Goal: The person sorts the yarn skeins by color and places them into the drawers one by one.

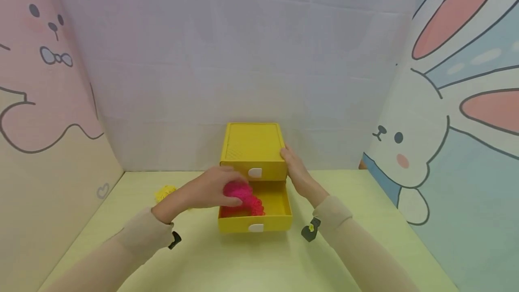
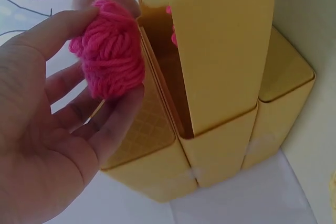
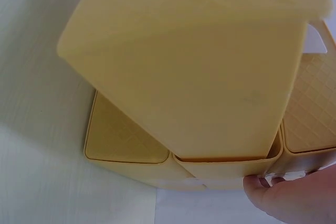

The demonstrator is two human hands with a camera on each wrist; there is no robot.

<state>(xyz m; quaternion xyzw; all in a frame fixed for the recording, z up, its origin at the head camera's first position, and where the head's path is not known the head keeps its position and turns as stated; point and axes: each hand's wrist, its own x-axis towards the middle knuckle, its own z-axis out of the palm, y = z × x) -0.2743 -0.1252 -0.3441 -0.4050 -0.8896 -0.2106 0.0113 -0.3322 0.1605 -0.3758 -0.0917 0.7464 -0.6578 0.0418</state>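
Note:
In the left wrist view, a ball of bright pink yarn [image 2: 113,51] is pinched between the thumb and fingers of my left hand [image 2: 58,114]. The head view places this left hand [image 1: 211,188] over the pulled-out drawer [image 1: 277,199] of a yellow drawer cabinet [image 1: 254,141]. Inside that drawer lies a reddish-pink knobbly item [image 1: 257,206], partly covered by the yarn. My right hand [image 1: 299,172] rests along the cabinet's right side, fingers stretched toward the back. In the right wrist view, fingertips of the right hand [image 3: 299,195] touch the cabinet's edge.
A yellow crumpled bundle [image 1: 165,192] lies on the pale table [image 1: 194,256] left of the cabinet. The upper drawer, with its white handle [image 1: 254,173], is closed. A white cloth wall [image 1: 243,57] stands behind, and cartoon-printed panels [image 1: 421,148] flank both sides.

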